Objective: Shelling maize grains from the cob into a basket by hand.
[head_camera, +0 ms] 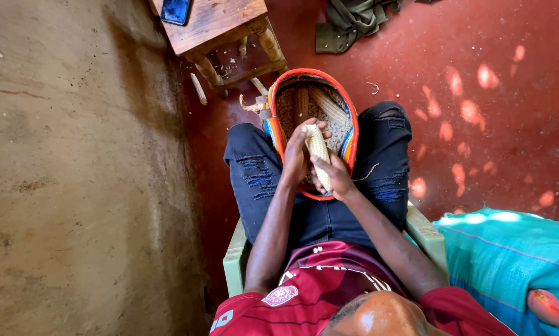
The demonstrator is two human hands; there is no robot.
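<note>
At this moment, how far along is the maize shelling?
Done: loose kernels already cover the bottom of the woven basket on the person's lap, and what looks like a stripped cob lies in it. In hand: the left hand and right hand grip one corn cob over the basket, kernels visible on it. Left: that cob, plus another pale cob in the basket; its state is unclear.

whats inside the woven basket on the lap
The basket holds loose maize kernels and bare cobs. Both hands grip a maize cob over it, covering the near part.
</note>
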